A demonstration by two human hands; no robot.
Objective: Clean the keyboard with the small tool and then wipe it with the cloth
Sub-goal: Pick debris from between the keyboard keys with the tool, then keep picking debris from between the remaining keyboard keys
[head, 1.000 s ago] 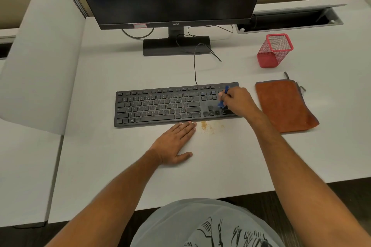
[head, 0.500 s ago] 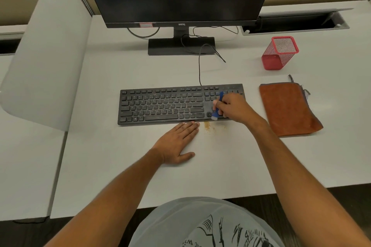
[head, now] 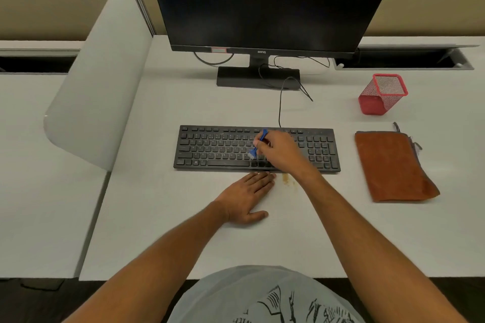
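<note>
A black keyboard (head: pixel 215 148) lies across the middle of the white desk (head: pixel 162 231). My right hand (head: pixel 280 151) is over its right-centre keys and grips a small blue brush (head: pixel 258 144), whose pale bristles touch the keys near the lower letter rows. My left hand (head: pixel 248 195) rests flat on the desk just in front of the keyboard, fingertips at its front edge. An orange-brown cloth (head: pixel 393 165) lies folded to the right of the keyboard. A small patch of brownish crumbs (head: pixel 286 178) sits on the desk by the keyboard's front edge.
A dark monitor (head: pixel 262 2) on its stand (head: pixel 258 76) is behind the keyboard, with cables trailing to it. A red mesh pen holder (head: pixel 381 93) stands at the back right, an open cable tray (head: pixel 404 59) behind it. A white divider panel (head: pixel 97 81) rises on the left.
My right hand with the brush has moved left, from the number pad area to the right end of the letter keys. The left hand has stayed put. The camera has tilted up slightly.
</note>
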